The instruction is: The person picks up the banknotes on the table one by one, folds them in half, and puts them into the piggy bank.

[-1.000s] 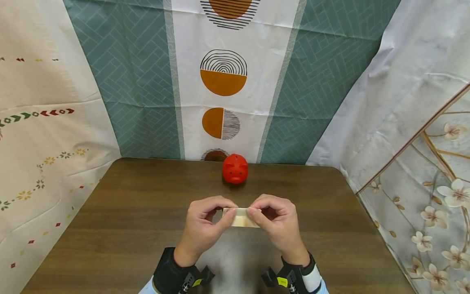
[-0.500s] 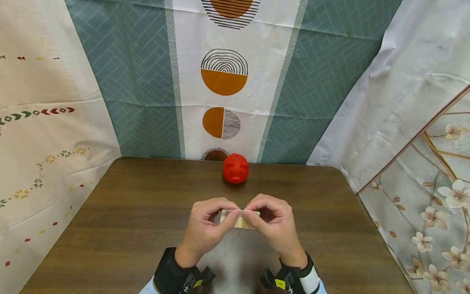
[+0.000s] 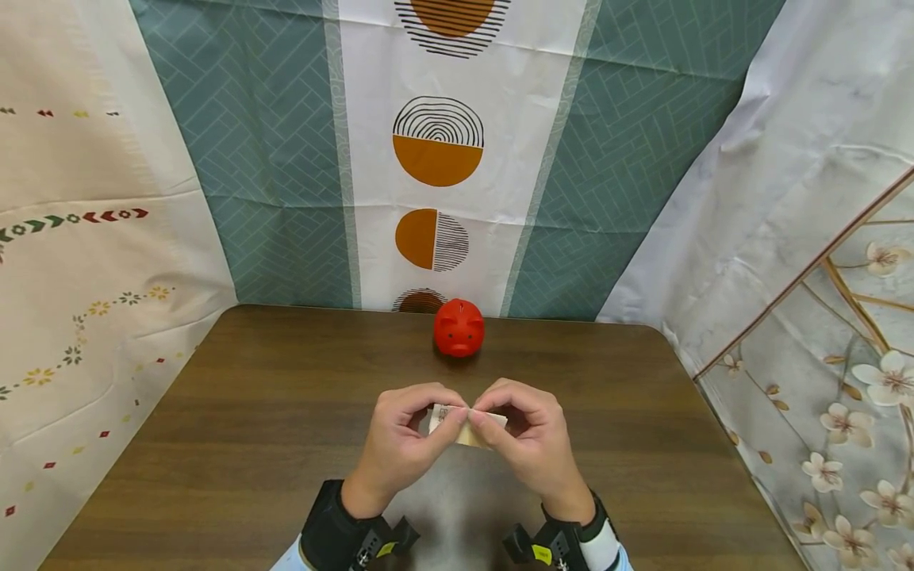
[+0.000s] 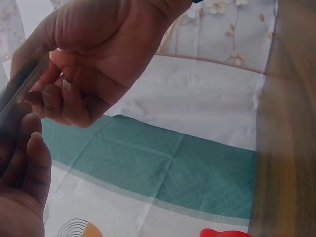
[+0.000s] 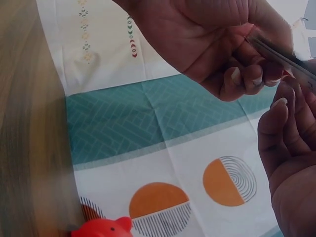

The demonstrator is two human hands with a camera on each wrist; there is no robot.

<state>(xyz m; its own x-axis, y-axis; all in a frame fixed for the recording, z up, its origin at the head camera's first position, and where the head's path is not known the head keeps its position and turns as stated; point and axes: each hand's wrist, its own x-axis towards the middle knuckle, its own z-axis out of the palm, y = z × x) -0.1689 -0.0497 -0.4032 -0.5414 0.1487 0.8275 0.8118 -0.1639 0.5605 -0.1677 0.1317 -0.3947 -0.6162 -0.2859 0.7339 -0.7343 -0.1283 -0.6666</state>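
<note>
A folded banknote [image 3: 473, 438], pale yellow with small dark print at its left end, is held up over the near middle of the table. My left hand [image 3: 405, 436] pinches it between thumb and forefinger from the left. From the right, my right hand [image 3: 534, 438] does likewise, and the two thumb tips meet at the note's middle. In the right wrist view the note [image 5: 281, 57] appears edge-on as a thin layered strip; the other fingers are curled below it. Much of the note lies hidden behind the thumbs.
A red piggy bank [image 3: 458, 329] with a slot on top stands at the table's far edge, beyond my hands. The brown wooden table [image 3: 286, 396] is bordered by a patterned cloth [image 3: 293, 174] behind and by light cloths on both sides.
Both hands have slid inward along the banknote, so the thumbs now meet at its middle. The note's right part has tilted slightly. The piggy bank has stayed in place.
</note>
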